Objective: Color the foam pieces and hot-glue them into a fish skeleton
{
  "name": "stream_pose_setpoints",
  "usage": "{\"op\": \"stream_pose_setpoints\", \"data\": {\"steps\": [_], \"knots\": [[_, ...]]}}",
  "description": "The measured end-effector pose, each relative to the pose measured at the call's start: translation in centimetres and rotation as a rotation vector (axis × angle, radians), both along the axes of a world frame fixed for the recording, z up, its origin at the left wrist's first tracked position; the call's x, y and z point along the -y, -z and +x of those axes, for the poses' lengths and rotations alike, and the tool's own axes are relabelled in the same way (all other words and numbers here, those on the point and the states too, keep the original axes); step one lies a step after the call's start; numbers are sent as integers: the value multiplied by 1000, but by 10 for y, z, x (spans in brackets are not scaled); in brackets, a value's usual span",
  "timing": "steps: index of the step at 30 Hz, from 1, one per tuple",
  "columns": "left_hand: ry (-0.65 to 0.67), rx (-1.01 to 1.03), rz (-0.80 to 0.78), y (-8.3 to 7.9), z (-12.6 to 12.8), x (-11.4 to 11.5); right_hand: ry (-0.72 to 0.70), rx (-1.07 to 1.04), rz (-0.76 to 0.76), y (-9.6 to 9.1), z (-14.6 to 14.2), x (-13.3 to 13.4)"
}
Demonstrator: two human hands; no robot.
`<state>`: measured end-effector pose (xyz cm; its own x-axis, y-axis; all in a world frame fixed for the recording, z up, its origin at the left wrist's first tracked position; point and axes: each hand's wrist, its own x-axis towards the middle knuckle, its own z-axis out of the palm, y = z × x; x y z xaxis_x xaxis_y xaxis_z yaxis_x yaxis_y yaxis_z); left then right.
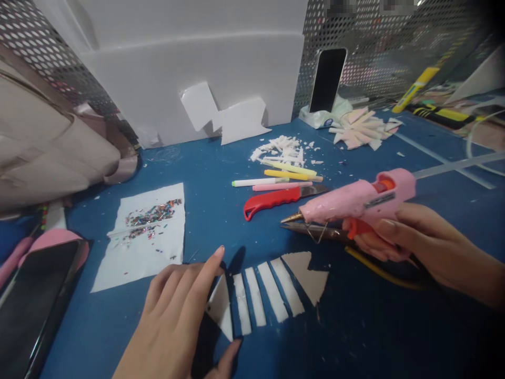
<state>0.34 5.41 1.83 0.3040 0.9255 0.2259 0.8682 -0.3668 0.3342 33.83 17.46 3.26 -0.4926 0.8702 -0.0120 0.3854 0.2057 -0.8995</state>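
Observation:
My right hand [406,231] is closed around the handle of a pink hot glue gun [339,202], fingers at its orange trigger. The metal nozzle points left, above dark scissors [311,230] on the blue table. Thumb and index finger of my left hand [177,305] grip the top and bottom corners of a white triangular piece [223,305] with a small dark dot. Several narrow white strips [270,292] lie in a row to its right. At the row's right end is a notched, tail-like piece [307,273]; together the pieces form a fish outline.
A red-handled knife [272,200] and several pens [290,173] lie mid-table, before white scraps [282,150]. Glittery bits cover a paper sheet [104,271] at left. A phone [43,305] lies front left; another phone [328,79] stands behind. White boards [189,63] lean at the back.

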Motion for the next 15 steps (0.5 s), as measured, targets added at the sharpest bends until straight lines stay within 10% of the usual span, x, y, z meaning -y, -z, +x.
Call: {"op": "stream_pose_setpoints", "data": {"steps": [15], "knots": [[22, -22, 5, -4, 6, -6, -30, -18, -5, 0, 1, 0]]}}
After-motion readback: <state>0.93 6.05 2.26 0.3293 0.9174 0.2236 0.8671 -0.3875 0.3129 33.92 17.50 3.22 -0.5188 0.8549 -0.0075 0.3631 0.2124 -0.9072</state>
